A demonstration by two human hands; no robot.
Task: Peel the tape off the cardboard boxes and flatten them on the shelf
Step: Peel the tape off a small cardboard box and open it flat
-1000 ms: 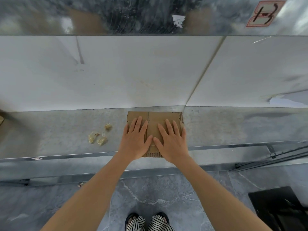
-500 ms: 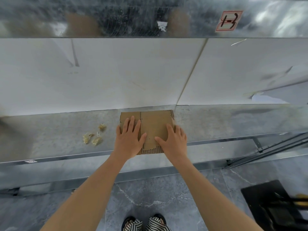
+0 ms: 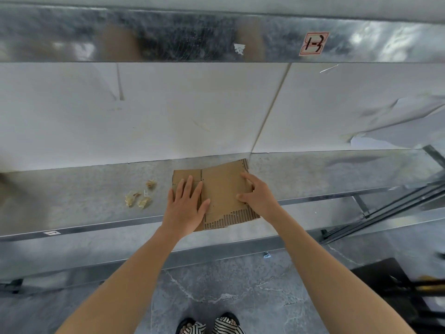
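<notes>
While the flat left hand (image 3: pixel 185 208) presses the flattened cardboard box (image 3: pixel 224 189) and the right hand (image 3: pixel 258 196) grasps its edge, overhang may tip it off the shelf (image 3: pixel 313 174).

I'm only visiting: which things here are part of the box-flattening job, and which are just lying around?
Part of the job: flattened cardboard box; left hand pressing on it; right hand at its right edge; metal shelf; crumpled tape scraps.

Just lying about: red-bordered label; small floor scrap; black object on the floor.
</notes>
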